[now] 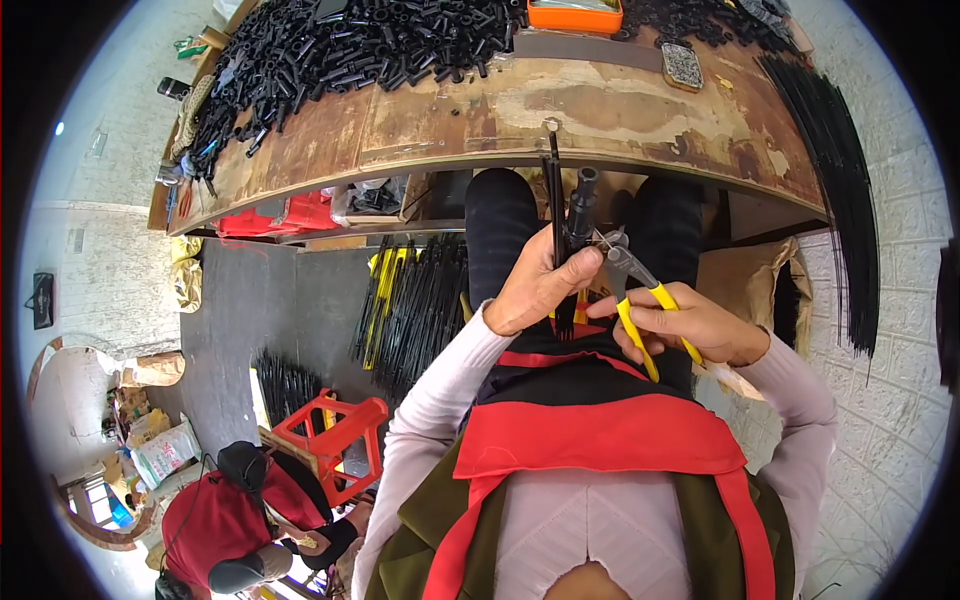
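Note:
Over my lap, my left hand (545,285) is closed around a short black ribbed tube (581,205) and a few thin black rods (555,190), all pointing up toward the table edge. My right hand (695,322) grips pliers with yellow handles (629,325), its fingers around the spread handles. The grey head of the pliers (620,258) lies against the side of the ribbed tube, by my left thumb. Some fine wire-like ends show there, too small to make out. The lower part of the rods is partly hidden behind my left hand.
The wooden table (430,115) bears a heap of black tubes (350,45), an orange tray (575,17) and a tin of small metal bits (682,66). Long black rods (840,190) hang off its right end. Left are bundled rods (410,310), a red stool (335,435) and another person (225,515).

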`<state>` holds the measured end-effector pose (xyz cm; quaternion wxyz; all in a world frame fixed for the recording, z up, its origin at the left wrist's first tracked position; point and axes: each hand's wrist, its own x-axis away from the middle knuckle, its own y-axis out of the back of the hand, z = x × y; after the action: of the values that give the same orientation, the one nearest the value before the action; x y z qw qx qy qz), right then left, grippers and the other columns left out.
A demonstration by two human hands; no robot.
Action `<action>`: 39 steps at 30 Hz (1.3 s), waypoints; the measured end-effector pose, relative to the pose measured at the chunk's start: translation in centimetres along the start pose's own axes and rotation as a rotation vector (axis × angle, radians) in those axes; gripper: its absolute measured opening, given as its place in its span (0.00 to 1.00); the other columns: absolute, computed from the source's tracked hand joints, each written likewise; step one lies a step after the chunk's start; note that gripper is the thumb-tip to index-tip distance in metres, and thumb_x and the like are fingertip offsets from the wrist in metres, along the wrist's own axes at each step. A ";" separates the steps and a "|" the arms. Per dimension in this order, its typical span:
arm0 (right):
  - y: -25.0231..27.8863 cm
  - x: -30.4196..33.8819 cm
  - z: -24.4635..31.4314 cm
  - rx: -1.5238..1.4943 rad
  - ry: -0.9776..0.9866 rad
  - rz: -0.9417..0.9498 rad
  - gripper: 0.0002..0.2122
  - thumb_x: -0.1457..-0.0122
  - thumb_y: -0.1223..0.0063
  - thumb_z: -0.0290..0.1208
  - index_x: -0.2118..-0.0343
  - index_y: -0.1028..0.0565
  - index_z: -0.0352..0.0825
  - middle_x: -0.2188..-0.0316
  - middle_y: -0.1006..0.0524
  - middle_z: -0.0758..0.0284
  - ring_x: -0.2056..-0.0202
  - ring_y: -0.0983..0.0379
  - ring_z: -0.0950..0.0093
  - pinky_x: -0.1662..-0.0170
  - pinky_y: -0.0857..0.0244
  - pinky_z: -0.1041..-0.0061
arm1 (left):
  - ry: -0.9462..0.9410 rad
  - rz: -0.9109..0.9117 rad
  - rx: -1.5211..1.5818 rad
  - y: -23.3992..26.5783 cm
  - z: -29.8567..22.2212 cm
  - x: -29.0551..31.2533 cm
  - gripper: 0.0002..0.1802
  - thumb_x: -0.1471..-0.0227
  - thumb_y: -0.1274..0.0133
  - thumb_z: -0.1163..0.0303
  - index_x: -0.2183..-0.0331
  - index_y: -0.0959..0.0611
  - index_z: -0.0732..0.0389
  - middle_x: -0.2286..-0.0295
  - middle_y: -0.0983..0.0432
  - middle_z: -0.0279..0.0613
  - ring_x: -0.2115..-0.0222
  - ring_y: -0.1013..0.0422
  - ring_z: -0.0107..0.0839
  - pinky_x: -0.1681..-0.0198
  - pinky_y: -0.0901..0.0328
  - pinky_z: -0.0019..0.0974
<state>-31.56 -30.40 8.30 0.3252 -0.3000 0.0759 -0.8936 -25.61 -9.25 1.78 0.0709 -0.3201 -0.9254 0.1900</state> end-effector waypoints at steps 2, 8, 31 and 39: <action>-0.1 0.1 -0.2 -0.089 -0.021 0.035 0.19 0.33 0.60 0.37 0.46 0.32 0.28 0.73 0.27 0.70 0.70 0.30 0.83 0.67 0.39 0.84 | -0.007 0.020 0.005 0.3 0.3 0.1 0.19 0.43 0.45 0.53 0.70 0.29 0.60 0.82 0.38 0.26 0.81 0.43 0.16 0.79 0.46 0.22; 0.6 0.0 -0.6 0.903 0.467 -0.575 0.20 0.40 0.52 0.24 0.43 0.34 0.35 0.64 0.27 0.59 0.61 0.28 0.67 0.57 0.36 0.73 | -0.009 0.004 0.009 0.4 0.1 -0.1 0.19 0.43 0.45 0.54 0.70 0.27 0.60 0.82 0.37 0.26 0.81 0.42 0.16 0.79 0.45 0.23; 0.8 0.9 3.0 1.291 0.388 -0.526 0.29 0.48 0.53 0.17 0.40 0.37 0.39 0.65 0.32 0.58 0.64 0.33 0.59 0.58 0.38 0.65 | 0.009 -0.043 0.021 -0.2 -0.5 -0.1 0.10 0.43 0.45 0.65 0.69 0.25 0.61 0.81 0.36 0.26 0.81 0.42 0.16 0.78 0.45 0.24; 1.0 0.5 2.9 1.403 0.474 -0.582 0.32 0.50 0.51 0.17 0.39 0.38 0.41 0.67 0.32 0.60 0.65 0.32 0.61 0.61 0.38 0.65 | 0.020 0.016 0.010 0.7 -0.3 0.1 0.13 0.43 0.44 0.62 0.68 0.25 0.61 0.81 0.35 0.27 0.80 0.41 0.16 0.77 0.43 0.24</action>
<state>-29.65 -31.34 10.52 0.1668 0.1654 -0.5189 -0.8219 -25.26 -8.63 1.76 0.0803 -0.3292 -0.9211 0.1918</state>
